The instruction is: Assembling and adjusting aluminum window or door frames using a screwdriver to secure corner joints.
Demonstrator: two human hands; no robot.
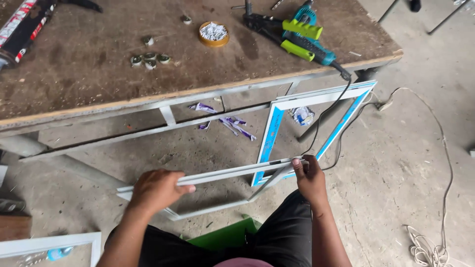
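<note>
Closest to me, my left hand is curled over the near end of a white frame rail, fingers wrapped across its top and closed on it, thumb side hidden. My right hand pinches the rail's far end, fingertips closed over the top edge where it meets a slanting side piece of the pale frame below. So the rail runs between both hands, held clear of the floor above my lap. I judge the step goes best with both grips level and the rail kept straight, so the corner seats squarely without twisting. Beyond lies a blue-taped window frame leaning against the workbench. On the bench's far right corner rests a green-handled power drill, its cord trailing down.
</note>
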